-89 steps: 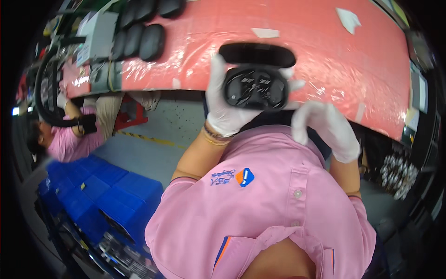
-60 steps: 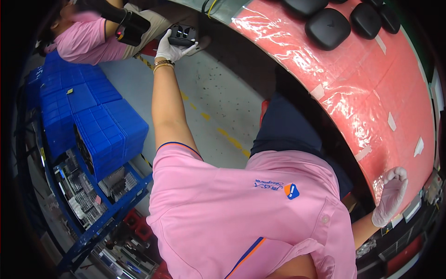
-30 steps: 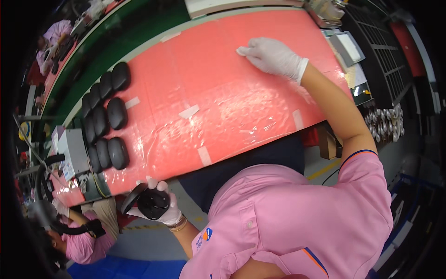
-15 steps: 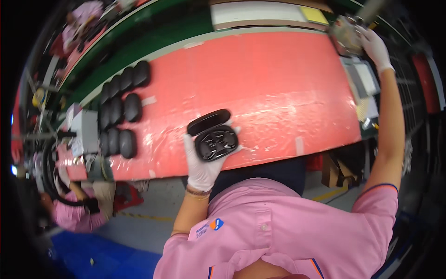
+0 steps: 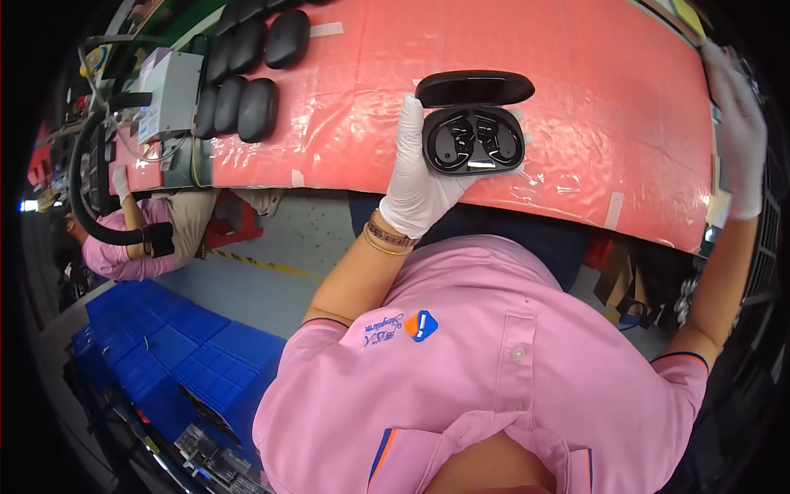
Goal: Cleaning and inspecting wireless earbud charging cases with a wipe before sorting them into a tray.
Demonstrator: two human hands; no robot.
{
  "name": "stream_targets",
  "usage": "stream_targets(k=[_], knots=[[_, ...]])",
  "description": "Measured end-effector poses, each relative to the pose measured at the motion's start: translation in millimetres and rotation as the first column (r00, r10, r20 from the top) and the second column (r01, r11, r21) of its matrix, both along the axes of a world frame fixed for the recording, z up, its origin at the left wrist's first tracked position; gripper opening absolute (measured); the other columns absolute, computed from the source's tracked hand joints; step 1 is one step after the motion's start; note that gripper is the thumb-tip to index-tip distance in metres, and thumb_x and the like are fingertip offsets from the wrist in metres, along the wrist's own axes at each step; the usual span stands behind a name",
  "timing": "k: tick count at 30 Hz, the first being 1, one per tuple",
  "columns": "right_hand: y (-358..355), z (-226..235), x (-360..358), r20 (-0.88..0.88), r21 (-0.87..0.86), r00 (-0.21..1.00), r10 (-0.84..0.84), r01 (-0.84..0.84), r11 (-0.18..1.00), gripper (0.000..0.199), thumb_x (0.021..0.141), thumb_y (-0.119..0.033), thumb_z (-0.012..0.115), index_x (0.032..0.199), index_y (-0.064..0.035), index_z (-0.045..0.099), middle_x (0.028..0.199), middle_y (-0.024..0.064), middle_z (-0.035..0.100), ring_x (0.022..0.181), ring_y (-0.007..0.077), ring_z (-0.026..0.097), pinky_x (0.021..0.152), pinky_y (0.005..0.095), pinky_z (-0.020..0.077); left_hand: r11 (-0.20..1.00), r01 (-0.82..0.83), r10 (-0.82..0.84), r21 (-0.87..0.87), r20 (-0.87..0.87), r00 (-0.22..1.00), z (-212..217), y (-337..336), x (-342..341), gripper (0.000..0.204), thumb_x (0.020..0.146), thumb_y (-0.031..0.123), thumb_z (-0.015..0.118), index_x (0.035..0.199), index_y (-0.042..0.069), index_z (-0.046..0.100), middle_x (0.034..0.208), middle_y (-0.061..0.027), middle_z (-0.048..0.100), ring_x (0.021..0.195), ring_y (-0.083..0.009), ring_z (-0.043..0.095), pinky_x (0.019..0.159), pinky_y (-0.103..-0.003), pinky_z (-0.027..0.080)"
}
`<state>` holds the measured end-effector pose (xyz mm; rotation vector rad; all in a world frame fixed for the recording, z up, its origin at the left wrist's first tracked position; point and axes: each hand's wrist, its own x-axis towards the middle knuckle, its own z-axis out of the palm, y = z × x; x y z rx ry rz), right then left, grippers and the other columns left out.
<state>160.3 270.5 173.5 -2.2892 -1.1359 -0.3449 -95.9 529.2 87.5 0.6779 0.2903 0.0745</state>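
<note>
My left hand point(image 5: 424, 193), in a white glove, is wrapped around a black earphone charging case point(image 5: 474, 170) at the table's near edge. Its lid point(image 5: 477, 88) stands raised on the far side. Two glossy black earphones point(image 5: 461, 138) with curved hooks sit inside the case. At the far right, my right hand point(image 5: 739, 123), also gloved, is stretched away over the table's right end. Motion blur smears its fingers, and whatever lies beneath them is hidden.
A red, plastic-covered tabletop point(image 5: 592, 107) carries rows of closed black cases point(image 5: 257, 111) on the left. Beyond them stands a grey box point(image 5: 169, 95) with cables. Another person point(image 5: 132, 247) is seated at left. Blue covers point(image 5: 173, 337) lie lower left; a cardboard box point(image 5: 615, 276) is under the table.
The view has tilted, so the table shows higher up. My right hand has drawn back from a container at the far right corner. My left hand still holds the opened case.
</note>
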Motion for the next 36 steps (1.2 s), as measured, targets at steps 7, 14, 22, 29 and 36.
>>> stream_targets(k=[7,14,22,29,36], knots=[[104,-27,-161,-0.034,-0.047,0.837,0.546,-0.547,0.836,0.042,0.075,-0.002,0.061,0.118,-0.0070,0.064,0.072,0.0047,0.054,0.067,0.0231,0.053,0.060,0.0343,0.0430,0.991,0.014,-0.010,0.132,-0.028,1.000,-4,-13,-8,0.081,0.090,0.070,0.033,0.131,0.002,0.048,0.121,-0.0149,0.058,0.113,-0.0252,0.058,0.097,-0.040,0.048],[102,-42,-154,0.017,-0.165,0.912,0.410,-0.402,0.901,0.039,0.077,-0.002,0.060,0.116,-0.0068,0.063,0.071,0.0071,0.048,0.067,0.0237,0.052,0.061,0.0363,0.0434,0.992,-0.049,0.056,0.112,-0.054,0.997,-1,-16,-13,0.095,0.083,0.081,0.031,0.137,0.004,0.044,0.131,-0.0113,0.053,0.120,-0.0250,0.052,0.103,-0.043,0.043],[74,-71,-190,-0.068,0.124,0.934,0.352,-0.342,0.932,0.053,0.073,0.010,0.064,0.124,-0.0025,0.061,0.071,0.0042,0.050,0.060,0.0192,0.049,0.056,0.0318,0.0412,0.995,0.013,-0.022,0.101,0.087,0.996,-5,-15,-8,0.096,0.084,0.081,0.023,0.135,0.002,0.045,0.125,-0.0155,0.058,0.115,-0.0254,0.058,0.101,-0.041,0.047],[77,-71,-199,-0.090,0.097,0.940,0.331,-0.322,0.942,0.058,0.069,0.010,0.065,0.124,-0.0049,0.062,0.072,0.0031,0.049,0.062,0.0187,0.049,0.058,0.0312,0.0410,0.988,0.021,-0.038,0.151,0.112,0.993,-9,-15,-10,0.099,0.081,0.083,0.024,0.135,0.003,0.045,0.126,-0.0150,0.057,0.116,-0.0249,0.057,0.101,-0.040,0.046],[76,-67,-193,-0.078,0.070,0.938,0.338,-0.333,0.940,0.053,0.071,0.010,0.064,0.122,-0.0044,0.063,0.070,0.0042,0.048,0.062,0.0196,0.049,0.057,0.0323,0.0406,0.973,0.001,-0.040,0.232,0.162,0.986,-14,-17,-12,0.090,0.085,0.077,0.032,0.134,0.003,0.046,0.127,-0.0124,0.056,0.116,-0.0223,0.057,0.101,-0.038,0.046]])
